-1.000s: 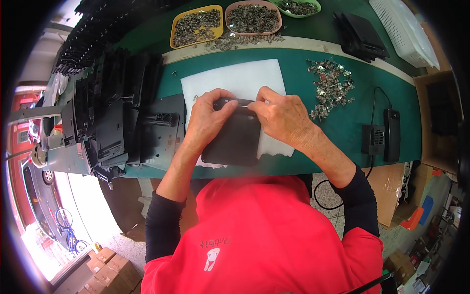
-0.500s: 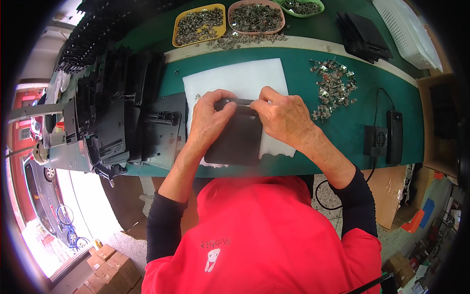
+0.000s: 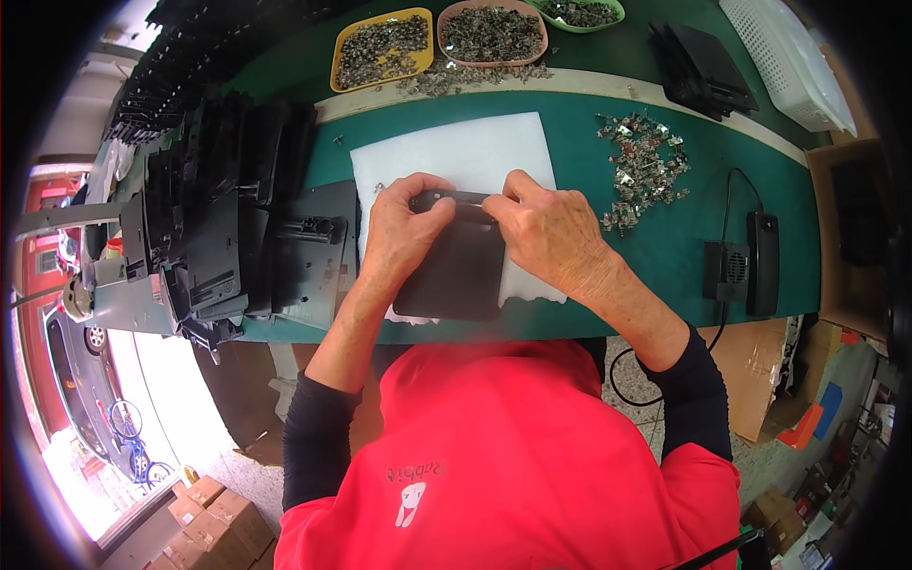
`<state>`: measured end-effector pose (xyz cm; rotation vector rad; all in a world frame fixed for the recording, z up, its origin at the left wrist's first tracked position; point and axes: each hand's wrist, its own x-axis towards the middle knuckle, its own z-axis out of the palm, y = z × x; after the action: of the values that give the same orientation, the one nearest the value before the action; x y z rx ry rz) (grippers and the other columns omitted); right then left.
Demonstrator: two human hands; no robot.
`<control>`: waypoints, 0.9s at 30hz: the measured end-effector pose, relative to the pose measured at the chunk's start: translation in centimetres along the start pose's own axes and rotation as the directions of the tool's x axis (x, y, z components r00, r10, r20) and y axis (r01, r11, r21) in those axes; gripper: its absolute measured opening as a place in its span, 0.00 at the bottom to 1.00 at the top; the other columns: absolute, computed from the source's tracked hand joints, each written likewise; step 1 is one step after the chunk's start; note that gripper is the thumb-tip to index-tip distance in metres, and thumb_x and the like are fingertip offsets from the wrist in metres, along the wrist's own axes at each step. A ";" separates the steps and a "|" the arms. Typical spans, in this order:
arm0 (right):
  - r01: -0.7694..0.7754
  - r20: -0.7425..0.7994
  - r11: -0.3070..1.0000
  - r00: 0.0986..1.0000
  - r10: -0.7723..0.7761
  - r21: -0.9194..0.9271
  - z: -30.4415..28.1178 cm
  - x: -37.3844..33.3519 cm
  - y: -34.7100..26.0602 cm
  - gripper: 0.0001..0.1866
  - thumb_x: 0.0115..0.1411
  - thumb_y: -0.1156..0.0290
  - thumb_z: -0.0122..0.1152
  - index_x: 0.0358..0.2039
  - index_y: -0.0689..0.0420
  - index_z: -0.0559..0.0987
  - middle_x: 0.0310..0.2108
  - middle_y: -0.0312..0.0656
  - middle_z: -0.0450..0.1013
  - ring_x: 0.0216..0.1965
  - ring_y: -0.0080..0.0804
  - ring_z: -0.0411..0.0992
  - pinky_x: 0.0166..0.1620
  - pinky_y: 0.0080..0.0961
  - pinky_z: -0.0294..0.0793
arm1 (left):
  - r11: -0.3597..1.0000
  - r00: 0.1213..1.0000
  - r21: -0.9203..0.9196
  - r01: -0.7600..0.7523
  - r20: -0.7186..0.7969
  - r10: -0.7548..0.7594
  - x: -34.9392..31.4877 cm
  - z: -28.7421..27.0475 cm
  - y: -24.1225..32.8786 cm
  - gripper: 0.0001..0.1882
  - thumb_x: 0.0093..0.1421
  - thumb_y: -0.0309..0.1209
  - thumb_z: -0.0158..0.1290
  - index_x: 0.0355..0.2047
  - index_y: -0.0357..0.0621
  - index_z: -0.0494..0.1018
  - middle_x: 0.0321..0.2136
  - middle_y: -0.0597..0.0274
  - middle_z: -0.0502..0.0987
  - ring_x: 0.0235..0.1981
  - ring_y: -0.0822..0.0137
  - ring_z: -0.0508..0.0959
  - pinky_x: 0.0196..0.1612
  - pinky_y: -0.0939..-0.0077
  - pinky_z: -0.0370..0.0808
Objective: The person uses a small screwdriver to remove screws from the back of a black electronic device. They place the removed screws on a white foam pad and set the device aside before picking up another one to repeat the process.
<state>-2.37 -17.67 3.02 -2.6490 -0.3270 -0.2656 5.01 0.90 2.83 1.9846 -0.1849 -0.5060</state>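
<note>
A flat black plastic panel [image 3: 450, 273] rests on a white foam sheet [image 3: 456, 149], its raised ridged edge turned away from me. My left hand [image 3: 404, 228] grips the left end of that edge, thumb and fingers pinched round it. At the right end of the same edge, my right hand [image 3: 549, 226] is closed with thumb and forefinger pressed together. Whether a small part sits between those fingertips is hidden. Small metal clips [image 3: 643, 171] lie in a loose heap to the right of the foam.
Black plastic panels [image 3: 217, 247] stand stacked at left. Across the far side are a yellow tray [image 3: 334, 73], a pink tray [image 3: 494, 64] and a green bowl [image 3: 579, 30] of small metal parts. A black power adapter [image 3: 763, 263] and a white basket [image 3: 774, 66] are at right.
The whole view has shifted very slightly. Both hands keep the same hold on the panel's far edge, with no other clear movement.
</note>
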 end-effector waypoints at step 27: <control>0.068 0.032 0.979 0.998 -0.063 -0.191 0.0 -1.0 -0.4 0.07 0.56 0.74 0.59 0.36 0.58 0.79 0.23 0.39 0.71 0.21 0.36 0.75 0.22 0.31 0.73 | 0.997 0.996 -0.033 -0.067 0.049 0.069 0.0 -1.1 -1.3 0.18 0.56 0.27 0.59 0.47 0.41 0.72 0.29 0.66 0.76 0.29 0.76 0.75 0.32 0.80 0.73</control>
<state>-3.41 -17.46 2.96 -2.8373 -0.4163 -0.2975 5.37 2.44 2.12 1.9296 -0.2735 -0.5125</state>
